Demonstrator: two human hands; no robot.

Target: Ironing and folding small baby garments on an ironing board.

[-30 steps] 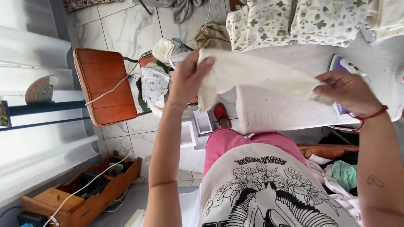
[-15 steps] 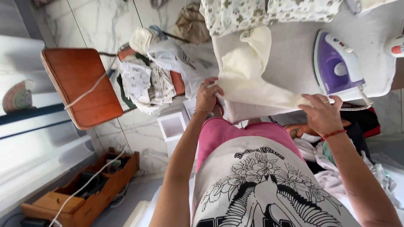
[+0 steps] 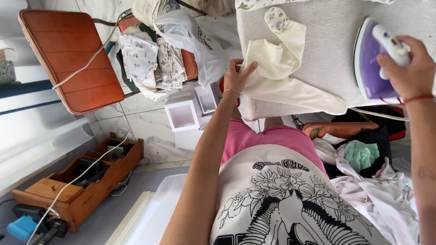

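Past the brown wooden chair [image 3: 68,59] heaped with folded printed clothes [image 3: 152,61], a crumpled cream cotton garment [image 3: 281,72] lies on the grey padded ironing board [image 3: 327,50], its left edge pinched by the left hand [image 3: 236,77], while the right hand [image 3: 408,68] wraps its fingers around the handle of the purple-and-white steam iron [image 3: 374,59].

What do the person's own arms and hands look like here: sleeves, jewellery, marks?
Both arms are bare, with no sleeves showing. The left hand has a thin bangle at the wrist. The right hand has a red cord bracelet at the wrist, and a small dark mark, possibly a tattoo, sits further up that forearm.
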